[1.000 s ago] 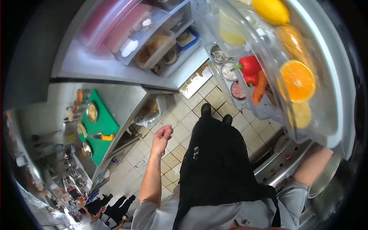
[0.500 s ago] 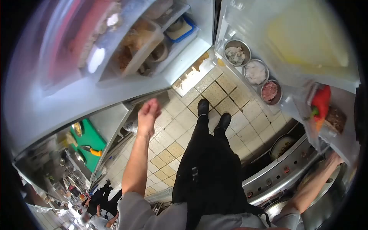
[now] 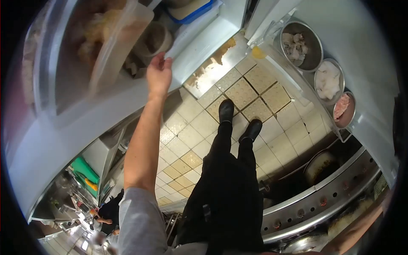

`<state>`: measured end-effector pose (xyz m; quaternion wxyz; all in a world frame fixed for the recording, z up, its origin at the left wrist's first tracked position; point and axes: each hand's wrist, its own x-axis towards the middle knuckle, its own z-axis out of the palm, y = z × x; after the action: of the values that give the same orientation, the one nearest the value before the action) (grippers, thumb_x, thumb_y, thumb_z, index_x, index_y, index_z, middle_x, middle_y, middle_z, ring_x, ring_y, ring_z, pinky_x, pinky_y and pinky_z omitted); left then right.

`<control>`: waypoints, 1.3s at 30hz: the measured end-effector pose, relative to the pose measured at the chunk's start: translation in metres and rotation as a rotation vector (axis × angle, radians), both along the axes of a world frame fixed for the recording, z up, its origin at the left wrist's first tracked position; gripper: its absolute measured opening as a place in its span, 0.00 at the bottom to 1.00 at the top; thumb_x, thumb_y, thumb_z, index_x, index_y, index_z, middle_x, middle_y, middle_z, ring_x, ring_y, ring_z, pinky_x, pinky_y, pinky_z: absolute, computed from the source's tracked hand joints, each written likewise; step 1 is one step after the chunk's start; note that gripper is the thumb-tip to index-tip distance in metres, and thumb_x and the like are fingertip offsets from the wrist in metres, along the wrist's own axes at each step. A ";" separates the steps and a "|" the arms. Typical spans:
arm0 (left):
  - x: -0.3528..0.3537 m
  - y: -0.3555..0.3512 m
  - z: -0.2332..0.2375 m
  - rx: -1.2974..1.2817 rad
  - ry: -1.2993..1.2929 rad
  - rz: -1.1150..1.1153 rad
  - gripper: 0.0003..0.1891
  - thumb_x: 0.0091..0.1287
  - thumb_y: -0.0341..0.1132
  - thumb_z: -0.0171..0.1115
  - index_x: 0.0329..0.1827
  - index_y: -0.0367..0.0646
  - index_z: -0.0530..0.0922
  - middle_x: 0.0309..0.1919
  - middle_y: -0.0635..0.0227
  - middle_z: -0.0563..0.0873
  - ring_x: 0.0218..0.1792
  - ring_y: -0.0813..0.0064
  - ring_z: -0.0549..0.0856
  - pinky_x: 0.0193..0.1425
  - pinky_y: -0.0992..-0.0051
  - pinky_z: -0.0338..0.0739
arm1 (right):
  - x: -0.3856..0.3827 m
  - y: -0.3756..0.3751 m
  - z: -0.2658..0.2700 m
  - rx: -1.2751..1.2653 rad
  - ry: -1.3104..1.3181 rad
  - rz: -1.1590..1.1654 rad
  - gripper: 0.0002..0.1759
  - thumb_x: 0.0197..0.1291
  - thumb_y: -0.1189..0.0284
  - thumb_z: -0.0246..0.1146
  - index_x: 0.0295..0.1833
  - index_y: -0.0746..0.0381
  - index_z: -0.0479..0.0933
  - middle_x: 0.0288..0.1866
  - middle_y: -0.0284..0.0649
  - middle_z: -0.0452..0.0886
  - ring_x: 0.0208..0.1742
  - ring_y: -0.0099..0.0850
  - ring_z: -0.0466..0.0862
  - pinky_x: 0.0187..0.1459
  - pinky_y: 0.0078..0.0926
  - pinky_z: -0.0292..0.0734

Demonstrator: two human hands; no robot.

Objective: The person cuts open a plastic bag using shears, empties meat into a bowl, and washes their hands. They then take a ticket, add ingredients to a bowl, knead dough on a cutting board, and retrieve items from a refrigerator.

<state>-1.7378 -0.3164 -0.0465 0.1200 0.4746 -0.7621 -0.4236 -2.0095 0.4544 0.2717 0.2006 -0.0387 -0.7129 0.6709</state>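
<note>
My left hand [image 3: 159, 76] is stretched to the front of the refrigerator, its fingers loosely curled, thumb apart from them and nothing visible in its grasp. Its fingertips overlap the lower edge of a round tub [image 3: 156, 39] on the bottom shelf [image 3: 208, 46]. Left of that tub a translucent plastic bin [image 3: 121, 40] leans at a slant, with pale orange food [image 3: 100, 32] blurred behind its wall. A blue-rimmed container [image 3: 191, 12] sits further in. My right forearm [image 3: 357, 229] extends to the lower right edge, and the hand beyond it is out of sight.
On the right, the door shelf holds metal bowls of pale pieces [image 3: 296, 46], white slices [image 3: 328, 80] and pink meat [image 3: 341, 107]. A stove front with knobs [image 3: 312, 210] runs below. Tiled floor [image 3: 187, 123] lies underfoot. Another person [image 3: 108, 214] is at lower left, near a green board [image 3: 85, 170].
My left hand has moved up and forward to the refrigerator shelf. The view has shifted, the door bowls look nearer, and the red pepper and my right hand have left view.
</note>
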 end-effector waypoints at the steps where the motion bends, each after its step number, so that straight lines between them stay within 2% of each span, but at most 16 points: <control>1: 0.000 0.001 -0.004 0.000 -0.001 -0.001 0.22 0.72 0.35 0.67 0.64 0.33 0.79 0.54 0.55 0.88 0.54 0.67 0.86 0.60 0.71 0.79 | 0.005 0.003 -0.006 0.007 -0.004 -0.017 0.15 0.72 0.59 0.51 0.36 0.56 0.74 0.42 0.37 0.76 0.59 0.35 0.75 0.77 0.43 0.57; 3: 0.001 0.002 -0.011 -0.162 -0.014 -0.085 0.27 0.70 0.34 0.67 0.70 0.33 0.74 0.64 0.46 0.81 0.62 0.58 0.83 0.65 0.67 0.78 | 0.013 0.009 -0.019 0.024 -0.009 -0.059 0.15 0.72 0.59 0.51 0.36 0.56 0.74 0.43 0.37 0.76 0.59 0.35 0.75 0.76 0.43 0.57; 4: 0.003 0.001 -0.016 -0.171 -0.011 -0.087 0.27 0.70 0.34 0.67 0.70 0.33 0.74 0.64 0.46 0.81 0.62 0.58 0.83 0.65 0.67 0.78 | 0.019 0.014 -0.028 0.031 -0.007 -0.076 0.15 0.72 0.59 0.51 0.37 0.57 0.74 0.43 0.37 0.76 0.59 0.35 0.75 0.76 0.43 0.58; 6: 0.008 -0.005 -0.024 -0.468 -0.103 -0.257 0.33 0.69 0.33 0.68 0.75 0.34 0.68 0.73 0.41 0.71 0.70 0.47 0.76 0.71 0.61 0.74 | 0.026 0.021 -0.054 0.027 -0.014 -0.104 0.15 0.72 0.59 0.51 0.37 0.57 0.74 0.43 0.37 0.76 0.59 0.35 0.75 0.76 0.43 0.58; 7: 0.010 -0.008 -0.025 -0.486 -0.102 -0.260 0.33 0.69 0.33 0.68 0.75 0.34 0.68 0.73 0.41 0.71 0.70 0.47 0.76 0.71 0.61 0.74 | 0.032 0.025 -0.070 0.027 -0.017 -0.119 0.15 0.72 0.59 0.51 0.37 0.57 0.74 0.43 0.37 0.76 0.59 0.35 0.76 0.76 0.43 0.58; 9: 0.016 -0.009 -0.030 -0.579 -0.188 -0.375 0.35 0.68 0.31 0.67 0.78 0.36 0.64 0.76 0.38 0.66 0.74 0.41 0.69 0.75 0.58 0.69 | 0.042 0.031 -0.093 0.032 -0.030 -0.157 0.15 0.72 0.59 0.51 0.38 0.57 0.74 0.44 0.37 0.76 0.59 0.35 0.76 0.76 0.43 0.58; 13: 0.025 -0.006 -0.042 -0.579 -0.224 -0.411 0.36 0.69 0.32 0.67 0.79 0.38 0.63 0.77 0.39 0.65 0.76 0.41 0.67 0.77 0.58 0.68 | 0.052 0.038 -0.148 0.051 -0.049 -0.196 0.15 0.72 0.59 0.51 0.38 0.57 0.74 0.44 0.38 0.76 0.59 0.35 0.76 0.76 0.43 0.59; 16: 0.029 -0.004 -0.054 -0.619 -0.196 -0.433 0.38 0.70 0.36 0.69 0.81 0.42 0.61 0.80 0.38 0.59 0.79 0.44 0.63 0.78 0.60 0.66 | 0.051 0.037 -0.188 0.045 -0.054 -0.219 0.15 0.72 0.58 0.51 0.39 0.57 0.74 0.45 0.38 0.76 0.59 0.35 0.76 0.76 0.42 0.59; 19: 0.029 -0.004 -0.059 -0.616 -0.220 -0.398 0.37 0.70 0.36 0.70 0.80 0.43 0.64 0.81 0.39 0.56 0.79 0.45 0.63 0.77 0.60 0.69 | 0.048 0.035 -0.221 0.033 -0.052 -0.237 0.15 0.72 0.58 0.51 0.40 0.58 0.74 0.45 0.38 0.76 0.59 0.35 0.76 0.75 0.42 0.59; 21: 0.032 -0.005 -0.060 -0.615 -0.277 -0.395 0.31 0.68 0.36 0.71 0.74 0.43 0.73 0.82 0.40 0.54 0.79 0.45 0.64 0.75 0.60 0.71 | 0.044 0.031 -0.245 0.013 -0.060 -0.234 0.15 0.72 0.58 0.51 0.40 0.58 0.74 0.45 0.38 0.76 0.59 0.35 0.76 0.75 0.42 0.60; 25: 0.033 -0.009 -0.058 -0.602 -0.308 -0.388 0.24 0.67 0.35 0.72 0.66 0.41 0.79 0.81 0.38 0.56 0.78 0.41 0.65 0.73 0.61 0.74 | 0.038 0.031 -0.276 -0.003 -0.075 -0.250 0.15 0.72 0.58 0.51 0.41 0.58 0.74 0.46 0.38 0.77 0.59 0.35 0.76 0.75 0.42 0.60; 27: 0.032 -0.008 -0.059 -0.718 -0.288 -0.440 0.21 0.66 0.35 0.73 0.61 0.41 0.82 0.80 0.39 0.57 0.75 0.42 0.69 0.71 0.61 0.76 | 0.034 0.033 -0.286 -0.015 -0.072 -0.254 0.15 0.72 0.58 0.51 0.41 0.58 0.74 0.46 0.38 0.77 0.59 0.35 0.76 0.75 0.42 0.60; 30: 0.030 -0.009 -0.055 -0.644 -0.316 -0.409 0.19 0.66 0.35 0.74 0.59 0.43 0.84 0.82 0.42 0.56 0.73 0.44 0.74 0.67 0.60 0.78 | 0.023 0.031 -0.305 -0.048 -0.068 -0.237 0.15 0.72 0.58 0.52 0.42 0.58 0.74 0.47 0.39 0.77 0.60 0.35 0.76 0.75 0.42 0.61; 34: 0.027 -0.010 -0.052 -0.530 -0.242 -0.322 0.18 0.64 0.34 0.75 0.56 0.42 0.85 0.81 0.42 0.58 0.73 0.44 0.74 0.71 0.60 0.77 | 0.018 0.032 -0.319 -0.073 -0.079 -0.224 0.16 0.72 0.57 0.52 0.43 0.59 0.74 0.48 0.39 0.77 0.60 0.35 0.76 0.74 0.42 0.61; 38: 0.032 -0.019 -0.044 -0.537 -0.242 -0.379 0.17 0.64 0.34 0.75 0.54 0.42 0.86 0.80 0.42 0.59 0.73 0.48 0.75 0.71 0.60 0.77 | 0.020 0.037 -0.332 -0.109 -0.084 -0.209 0.16 0.72 0.57 0.52 0.43 0.59 0.74 0.48 0.39 0.77 0.60 0.35 0.76 0.74 0.41 0.62; 39: 0.039 -0.027 -0.046 -0.661 -0.280 -0.447 0.16 0.65 0.34 0.74 0.54 0.41 0.85 0.79 0.43 0.63 0.70 0.48 0.78 0.67 0.61 0.80 | 0.023 0.037 -0.331 -0.117 -0.078 -0.214 0.16 0.72 0.57 0.52 0.44 0.59 0.74 0.48 0.39 0.77 0.60 0.35 0.77 0.74 0.41 0.62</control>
<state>-1.6993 -0.3437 -0.0923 0.0663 0.2866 -0.9501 -0.1037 -1.9860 0.4913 -0.0588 0.2406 -0.1523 -0.6716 0.6840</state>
